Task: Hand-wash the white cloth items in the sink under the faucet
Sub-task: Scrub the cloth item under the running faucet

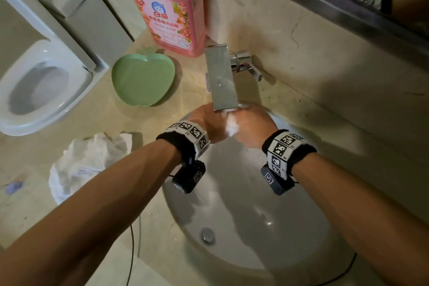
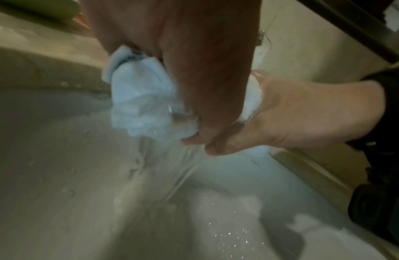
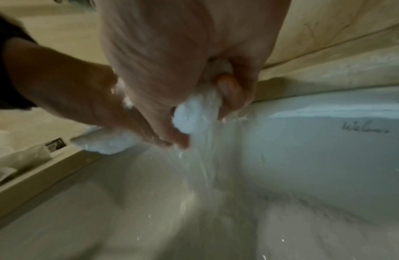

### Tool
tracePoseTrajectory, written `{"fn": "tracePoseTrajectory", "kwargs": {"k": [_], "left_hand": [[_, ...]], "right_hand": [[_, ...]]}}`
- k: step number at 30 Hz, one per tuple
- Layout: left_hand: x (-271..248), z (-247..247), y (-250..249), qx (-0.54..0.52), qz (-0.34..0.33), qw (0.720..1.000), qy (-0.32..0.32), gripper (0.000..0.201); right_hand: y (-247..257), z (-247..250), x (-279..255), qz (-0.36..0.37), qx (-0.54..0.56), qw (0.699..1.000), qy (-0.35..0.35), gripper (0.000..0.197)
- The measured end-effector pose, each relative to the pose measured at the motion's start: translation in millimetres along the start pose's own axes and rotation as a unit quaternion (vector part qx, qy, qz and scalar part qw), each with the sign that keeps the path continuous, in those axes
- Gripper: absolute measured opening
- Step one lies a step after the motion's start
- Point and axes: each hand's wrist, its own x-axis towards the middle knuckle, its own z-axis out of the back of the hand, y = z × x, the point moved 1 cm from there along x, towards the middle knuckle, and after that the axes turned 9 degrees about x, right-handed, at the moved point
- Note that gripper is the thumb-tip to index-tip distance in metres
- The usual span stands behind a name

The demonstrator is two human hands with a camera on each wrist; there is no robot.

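Both my hands meet under the flat chrome faucet (image 1: 221, 76) at the far side of the white sink (image 1: 290, 227). My left hand (image 1: 209, 126) and my right hand (image 1: 251, 126) grip one wet white cloth (image 1: 232, 126) between them. In the left wrist view the cloth (image 2: 142, 105) bulges out below my left hand (image 2: 183, 70), and my right hand (image 2: 283, 114) clamps its other end. In the right wrist view a wad of the cloth (image 3: 194, 116) sticks out of my right fist (image 3: 183, 61), and water streams from it into the basin. A second crumpled white cloth (image 1: 86, 162) lies on the counter, left of the sink.
A green apple-shaped dish (image 1: 142, 79) and a pink detergent bottle (image 1: 167, 4) stand on the counter left of the faucet. The faucet handle (image 1: 249, 67) sticks out to the right. A toilet (image 1: 39, 86) is at far left. The drain plug (image 1: 207, 234) sits near the basin's front.
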Motion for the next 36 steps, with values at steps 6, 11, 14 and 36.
{"fn": "tracePoseTrajectory", "kwargs": {"k": [6,11,14,36], "left_hand": [[-19,-5,25,-0.166,-0.102,0.979,-0.058,0.066],[-40,-18,41,-0.299,-0.053,0.951,-0.055,0.066],[-51,-15,45,-0.392,-0.080,0.915,-0.046,0.053],[-38,11,7,-0.475,-0.002,0.871,-0.124,0.025]], "right_hand": [[-5,5,0,-0.042,0.319,0.946,0.040,0.053],[14,8,-3,-0.044,0.393,0.919,-0.016,0.047],[33,8,-5,-0.032,0.421,0.906,-0.040,0.048],[-18,9,-45,-0.181,0.436,0.879,-0.066,0.035]]}}
